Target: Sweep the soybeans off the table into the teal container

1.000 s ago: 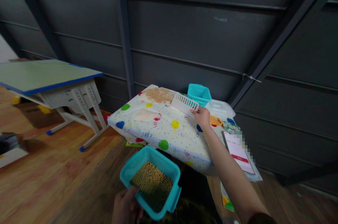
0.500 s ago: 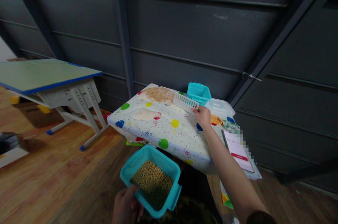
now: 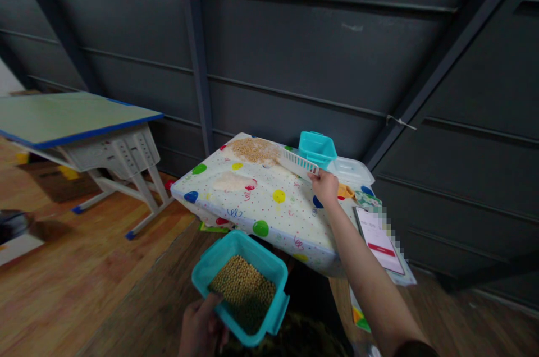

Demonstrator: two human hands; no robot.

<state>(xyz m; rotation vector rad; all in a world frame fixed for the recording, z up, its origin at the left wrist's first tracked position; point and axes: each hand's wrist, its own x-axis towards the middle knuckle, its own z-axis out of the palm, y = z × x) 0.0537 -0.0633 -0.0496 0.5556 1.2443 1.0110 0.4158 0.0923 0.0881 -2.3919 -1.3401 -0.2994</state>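
My left hand (image 3: pixel 202 320) grips the near-left rim of a teal plastic container (image 3: pixel 273 267), its thumb over the edge. Soybeans (image 3: pixel 244 284) cover the container's bottom; it is held below the table's front edge. With my right arm stretched over the table, my right hand (image 3: pixel 325 186) is closed on the near end of a white slotted plastic basket (image 3: pixel 297 165). The basket's far end is at the pile of soybeans (image 3: pixel 252 150) mixed with pale grains on the tablecloth. A smaller heap of white grains (image 3: pixel 233 181) lies nearer to me.
Behind my right hand stand another teal container (image 3: pixel 316 146) and a clear lid (image 3: pixel 351 170). An orange cloth-like item (image 3: pixel 345 191) and a phone or tablet (image 3: pixel 379 239) lie at the right of the balloon-patterned tablecloth (image 3: pixel 269 211). A second table (image 3: pixel 76 113) stands left; a dark wall (image 3: pixel 295 65) rises behind.
My right hand and the white basket have shifted slightly to the right, away from the soybean pile. My left hand and its container look unchanged.
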